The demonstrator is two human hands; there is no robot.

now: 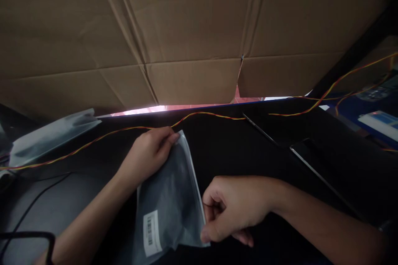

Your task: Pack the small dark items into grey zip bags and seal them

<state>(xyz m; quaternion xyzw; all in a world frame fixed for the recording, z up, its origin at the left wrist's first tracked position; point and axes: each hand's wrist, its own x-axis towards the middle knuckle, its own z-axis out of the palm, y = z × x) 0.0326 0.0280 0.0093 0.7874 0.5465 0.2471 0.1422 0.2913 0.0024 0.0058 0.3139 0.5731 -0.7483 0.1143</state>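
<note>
Beyond the right hand (pixel 238 207), a seemingly free gap runs between bag (pixel 171 194) and left dark slab (pixel 261 128) to the twisted wire (pixel 202 113).

Left hand (pixel 152 149) pinching left of centre, left forearm (pixel 96 207) lower left; right hand (pixel 236 207) pinching lower centre, right forearm (pixel 323 219) lower right.

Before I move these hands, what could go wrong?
The left hand and right hand pinch the plastic bag near its edge, so it might slip if pulled hard. The red-and-yellow wire runs just beyond the left hand and could snag. The right forearm lies near the dark flat slab and may nudge it.
</note>
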